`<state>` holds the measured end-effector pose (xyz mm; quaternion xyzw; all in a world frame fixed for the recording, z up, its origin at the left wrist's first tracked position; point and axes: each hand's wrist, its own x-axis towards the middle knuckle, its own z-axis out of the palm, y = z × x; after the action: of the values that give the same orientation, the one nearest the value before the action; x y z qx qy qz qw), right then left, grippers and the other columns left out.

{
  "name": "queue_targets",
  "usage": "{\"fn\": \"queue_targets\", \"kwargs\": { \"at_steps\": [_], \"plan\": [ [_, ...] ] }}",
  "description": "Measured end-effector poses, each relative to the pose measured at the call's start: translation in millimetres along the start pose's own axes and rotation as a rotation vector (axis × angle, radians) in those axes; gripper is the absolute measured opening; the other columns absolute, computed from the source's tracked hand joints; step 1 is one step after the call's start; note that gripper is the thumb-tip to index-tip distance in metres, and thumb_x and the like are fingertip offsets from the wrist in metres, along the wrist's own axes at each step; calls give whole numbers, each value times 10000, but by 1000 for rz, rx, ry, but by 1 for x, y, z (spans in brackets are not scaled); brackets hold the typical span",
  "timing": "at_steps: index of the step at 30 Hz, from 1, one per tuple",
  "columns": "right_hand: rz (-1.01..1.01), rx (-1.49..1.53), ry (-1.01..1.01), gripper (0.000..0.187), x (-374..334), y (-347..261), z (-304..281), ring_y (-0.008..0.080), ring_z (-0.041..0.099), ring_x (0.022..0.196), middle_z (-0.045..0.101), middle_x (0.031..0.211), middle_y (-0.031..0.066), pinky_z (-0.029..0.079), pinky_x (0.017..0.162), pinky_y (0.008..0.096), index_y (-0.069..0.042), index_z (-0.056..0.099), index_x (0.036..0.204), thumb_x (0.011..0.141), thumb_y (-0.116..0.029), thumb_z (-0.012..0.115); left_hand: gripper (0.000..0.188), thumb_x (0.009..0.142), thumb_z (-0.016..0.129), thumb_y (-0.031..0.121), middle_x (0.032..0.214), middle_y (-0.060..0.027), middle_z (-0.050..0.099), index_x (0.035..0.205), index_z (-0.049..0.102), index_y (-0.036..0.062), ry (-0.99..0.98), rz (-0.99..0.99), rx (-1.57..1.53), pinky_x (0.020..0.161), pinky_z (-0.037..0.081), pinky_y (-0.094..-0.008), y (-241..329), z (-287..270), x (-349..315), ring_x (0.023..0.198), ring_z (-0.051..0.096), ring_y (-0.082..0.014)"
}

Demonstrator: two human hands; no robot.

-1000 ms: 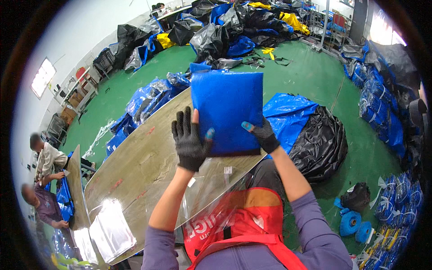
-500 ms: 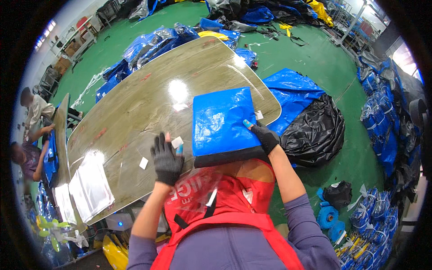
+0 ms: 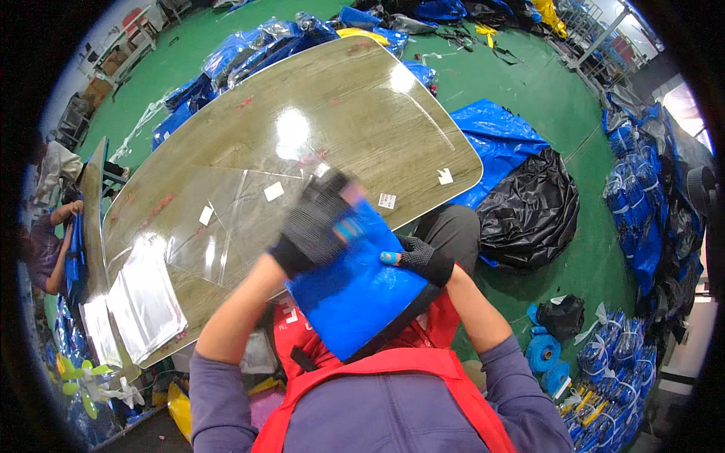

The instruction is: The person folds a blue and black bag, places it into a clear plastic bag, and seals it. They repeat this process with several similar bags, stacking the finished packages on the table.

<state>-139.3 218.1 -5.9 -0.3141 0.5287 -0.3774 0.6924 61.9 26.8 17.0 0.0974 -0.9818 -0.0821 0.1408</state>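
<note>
A folded blue plastic-sheet bundle (image 3: pixel 362 294) with a black edge is tilted over my lap at the near table edge. My right hand (image 3: pixel 423 260), in a black fingerless glove, grips its right side, the blue-taped thumb on top. Across the bundle's upper left lies my left hand (image 3: pixel 317 223), gloved alike; motion smears its fingers, so its grip is unclear. Left of that hand, a clear plastic sleeve (image 3: pixel 219 215) lies on the brown table (image 3: pixel 355 113). Small white labels (image 3: pixel 273 192) are scattered on the tabletop.
A stack of clear sleeves (image 3: pixel 147 302) sits at the table's left. Blue and black sheeting (image 3: pixel 529 204) lies on the green floor at right, near blue tape rolls (image 3: pixel 542 353) and tied blue bundles (image 3: pixel 619 362). Co-workers (image 3: pixel 57 241) work at the far left.
The bundle has moved down toward me and tilted. My left hand has moved from the table onto it, while my right hand has come down with it. The clear sleeve now shows on the table.
</note>
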Motion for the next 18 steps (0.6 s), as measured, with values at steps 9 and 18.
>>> {"fn": "queue_targets", "kwargs": {
  "at_steps": [9, 18],
  "plan": [
    [-21, 200, -30, 755, -5, 22, 5, 238, 573, 1094, 586, 1221, 154, 489, 922, 381, 9, 434, 1354, 760, -290, 792, 735, 860, 504, 497, 1498, -224, 289, 1433, 345, 65, -89, -278, -60, 1129, 139, -562, 23, 4, 2, 1387, 260, -410],
    [-15, 431, 31, 698, -16, 13, 15, 265, 600, 1047, 568, 1244, 162, 526, 865, 397, -30, 403, 1382, 802, -220, 743, 815, 845, 500, 618, 1429, -289, 362, 1393, 390, 25, -159, -306, -121, 1116, 230, -502, 21, -10, -85, 1336, 335, -442]
  ]
}}
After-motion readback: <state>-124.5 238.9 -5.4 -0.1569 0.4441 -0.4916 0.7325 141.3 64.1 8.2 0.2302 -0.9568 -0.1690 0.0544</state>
